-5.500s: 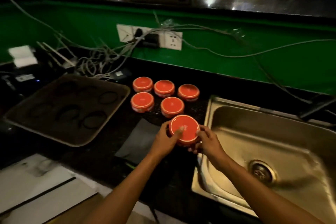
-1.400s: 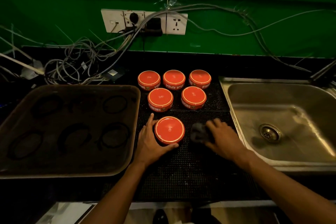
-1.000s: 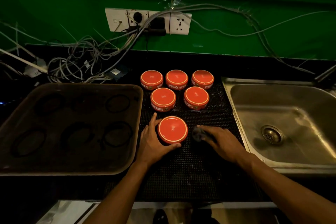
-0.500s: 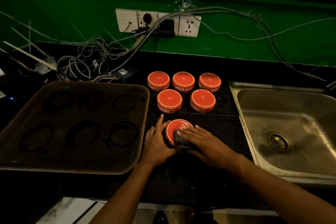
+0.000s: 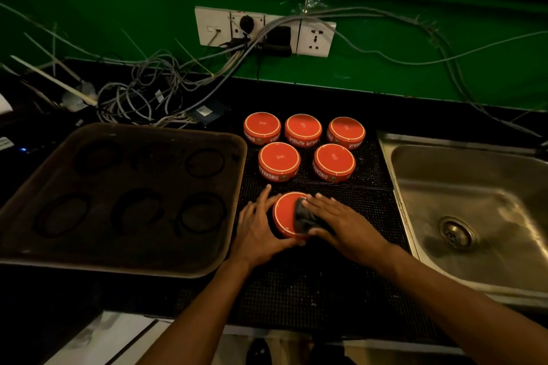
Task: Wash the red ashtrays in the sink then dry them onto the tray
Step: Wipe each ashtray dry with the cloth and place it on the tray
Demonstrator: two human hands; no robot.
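Now right hand, cloth on ashtray.

Just right of the tray, the left hand cups a red ashtray while the right hand presses a dark cloth on it.

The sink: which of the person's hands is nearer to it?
Right. The right hand presses a dark cloth on the nearest ashtray, on the side toward the sink; the left hand holds the ashtray's far side.
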